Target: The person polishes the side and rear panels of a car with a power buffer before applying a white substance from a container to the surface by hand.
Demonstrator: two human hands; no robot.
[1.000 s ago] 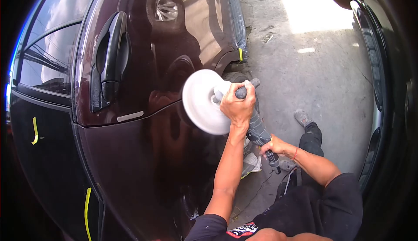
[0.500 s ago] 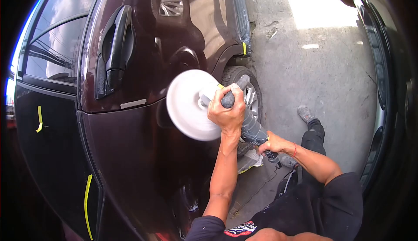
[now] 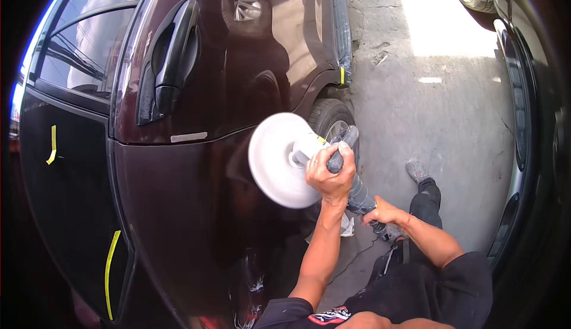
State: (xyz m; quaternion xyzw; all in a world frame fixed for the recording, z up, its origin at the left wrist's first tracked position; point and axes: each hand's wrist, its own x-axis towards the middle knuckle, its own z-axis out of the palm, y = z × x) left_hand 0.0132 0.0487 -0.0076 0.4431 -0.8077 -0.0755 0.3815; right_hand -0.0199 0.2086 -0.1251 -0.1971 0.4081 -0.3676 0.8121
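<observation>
Left hand (image 3: 329, 173) wrapped tight around the polisher's side handle (image 3: 342, 149), right hand (image 3: 383, 212) gripping the rear of the polisher (image 3: 357, 193), white buffing pad (image 3: 275, 159) pressed flat against the dark maroon car door (image 3: 196, 210), near the rear wheel (image 3: 331, 124).

I'm looking at an open-air car detailing yard. A glossy maroon car (image 3: 196, 222) fills my left side, with strips of yellow masking tape (image 3: 110, 269) along its panel gaps. A second car (image 3: 526, 109) stands close on the right, and cracked, sunlit concrete (image 3: 440, 109) runs between them. A rotary polisher (image 3: 279, 159) is held at the door.
</observation>
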